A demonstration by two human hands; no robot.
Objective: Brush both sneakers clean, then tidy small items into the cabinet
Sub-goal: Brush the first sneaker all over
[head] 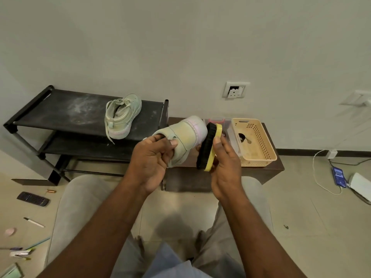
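My left hand (154,159) grips a pale green sneaker (184,135) by its heel opening, toe pointing away and up. My right hand (224,163) holds a brush (208,146) with a yellow back and black bristles; the bristles face the sneaker's sole side, close to or touching it. The second pale sneaker (122,117) rests on its side on the top shelf of a black shoe rack (60,113), laces hanging over the edge.
A low brown cabinet (269,169) carries a beige perforated basket (255,141) and a clear box behind the brush. On the floor at left lie a remote (33,199), a battery (51,191), a pen (34,222) and other small items. At right lies a phone (339,176) on a cable.
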